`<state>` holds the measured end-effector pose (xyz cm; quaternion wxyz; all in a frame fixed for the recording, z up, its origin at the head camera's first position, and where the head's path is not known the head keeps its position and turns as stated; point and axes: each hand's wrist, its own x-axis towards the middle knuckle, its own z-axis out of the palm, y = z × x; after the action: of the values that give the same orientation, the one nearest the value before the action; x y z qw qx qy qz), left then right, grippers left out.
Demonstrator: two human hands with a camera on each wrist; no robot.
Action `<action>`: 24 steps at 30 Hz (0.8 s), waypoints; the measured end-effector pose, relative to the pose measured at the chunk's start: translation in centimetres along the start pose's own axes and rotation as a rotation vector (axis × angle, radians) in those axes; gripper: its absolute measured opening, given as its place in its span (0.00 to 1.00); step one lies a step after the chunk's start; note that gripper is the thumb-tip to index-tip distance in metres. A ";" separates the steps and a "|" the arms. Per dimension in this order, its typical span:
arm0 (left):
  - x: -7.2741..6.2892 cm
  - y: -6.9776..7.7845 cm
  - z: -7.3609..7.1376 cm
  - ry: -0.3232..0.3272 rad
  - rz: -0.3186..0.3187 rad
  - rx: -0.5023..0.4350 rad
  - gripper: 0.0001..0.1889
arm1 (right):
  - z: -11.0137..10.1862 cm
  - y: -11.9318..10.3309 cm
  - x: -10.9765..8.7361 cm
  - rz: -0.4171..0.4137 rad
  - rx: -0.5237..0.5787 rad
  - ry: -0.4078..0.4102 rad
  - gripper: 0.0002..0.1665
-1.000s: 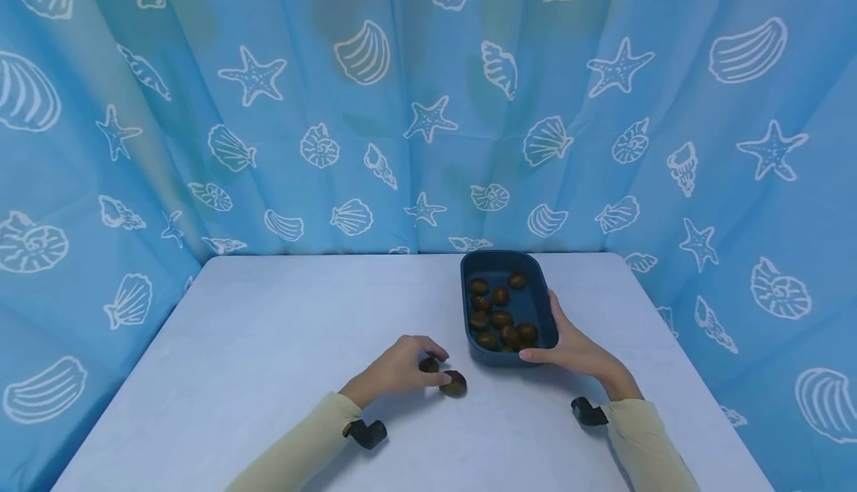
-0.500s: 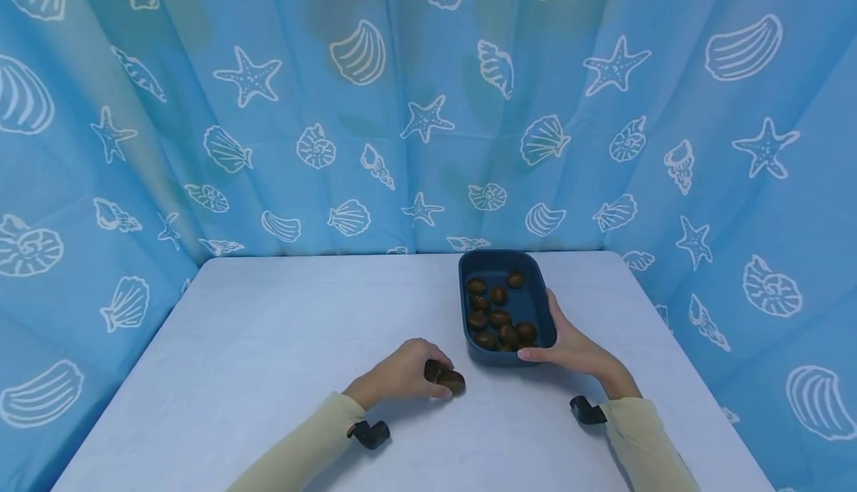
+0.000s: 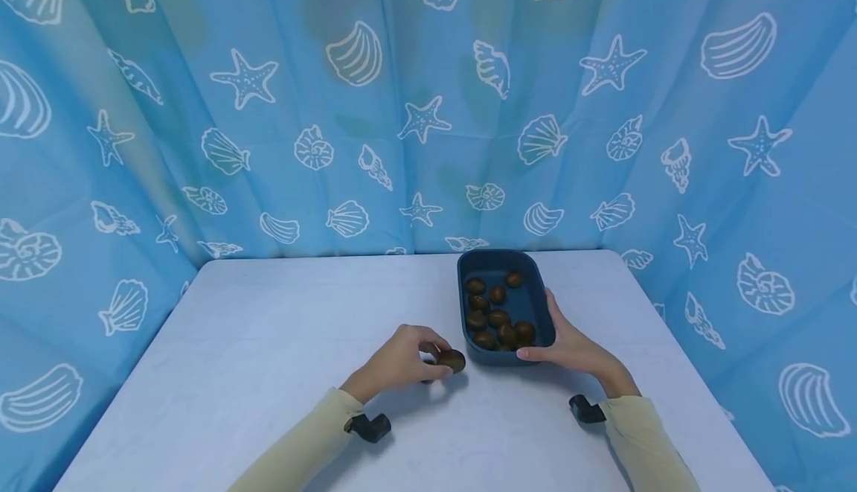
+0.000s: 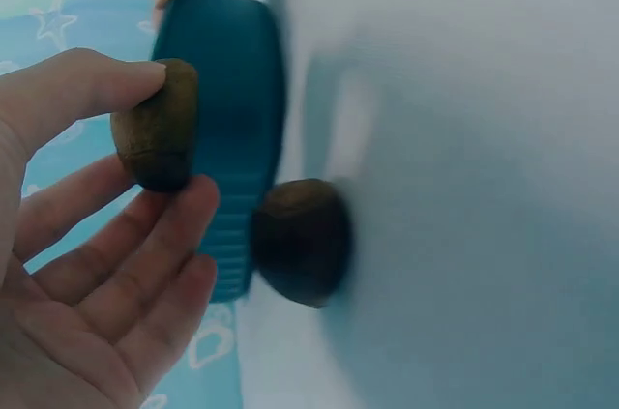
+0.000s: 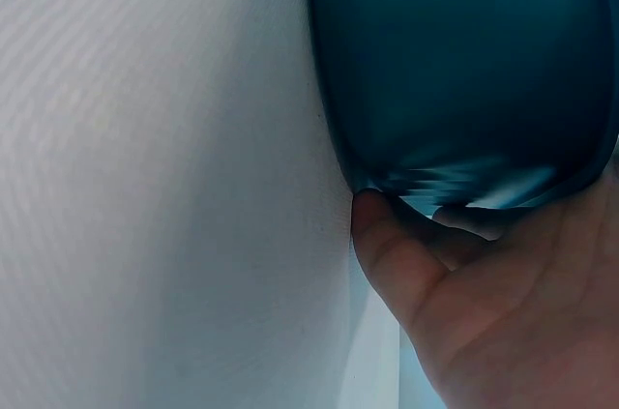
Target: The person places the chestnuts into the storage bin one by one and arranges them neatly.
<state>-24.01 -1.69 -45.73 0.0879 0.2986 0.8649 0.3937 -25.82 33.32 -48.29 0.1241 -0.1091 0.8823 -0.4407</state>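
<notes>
In the head view, my left hand (image 3: 400, 362) pinches a brown chestnut (image 3: 452, 361) between thumb and fingers, left of the box's near corner. The left wrist view shows this chestnut (image 4: 160, 129) raised off the table, the other fingers spread beneath it. A second chestnut (image 4: 302, 240) lies on the table below, mostly hidden by the hand in the head view. My right hand (image 3: 577, 347) grips the dark blue box (image 3: 527, 300) at its near right corner, thumb on the near side and fingers along the right wall. Several chestnuts (image 3: 498, 318) lie inside the box.
A white cloth covers the table (image 3: 288, 321). Behind it and at both sides hangs a blue curtain (image 3: 268, 142) printed with shells and starfish. Small black wrist cameras (image 3: 371, 428) sit at both cuffs.
The left fingers reached the two chestnuts on the table, closed on the nearer one and raised it slightly toward the box. The right hand and box stay put.
</notes>
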 end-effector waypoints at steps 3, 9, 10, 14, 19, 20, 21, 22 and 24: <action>0.3 0.2 -0.5 0.032 0.027 -0.043 0.16 | 0.0 0.0 0.1 0.002 -0.003 0.003 0.81; 1.5 0.7 -1.0 0.095 0.032 -0.069 0.17 | 0.0 -0.1 0.1 -0.015 0.013 0.004 0.80; 1.7 0.9 -1.1 0.101 0.033 -0.068 0.17 | 0.0 -0.2 0.0 -0.015 0.014 0.002 0.80; 2.6 1.6 -1.1 0.121 0.041 -0.066 0.17 | 0.0 -0.4 -0.1 -0.002 0.010 -0.006 0.80; 4.2 2.5 -0.8 0.145 0.058 -0.078 0.18 | 0.0 -0.5 -0.2 0.010 -0.018 -0.001 0.81; 4.5 2.6 -0.7 0.151 0.063 -0.077 0.17 | 0.0 -0.5 -0.1 0.007 -0.017 0.000 0.81; 4.8 2.7 -0.6 0.158 0.070 -0.073 0.17 | 0.1 -0.5 -0.1 0.002 -0.010 0.002 0.80; 5.2 2.8 -0.4 0.163 0.076 -0.078 0.17 | 0.1 -0.5 -0.1 -0.003 -0.008 0.002 0.80; 5.8 2.9 -0.2 0.172 0.079 -0.084 0.17 | 0.1 -0.6 -0.1 -0.006 -0.002 0.002 0.80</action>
<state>-27.47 3.08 -43.00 0.0100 0.2936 0.8394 0.4572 -25.63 32.95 -47.87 0.1220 -0.1112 0.8826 -0.4401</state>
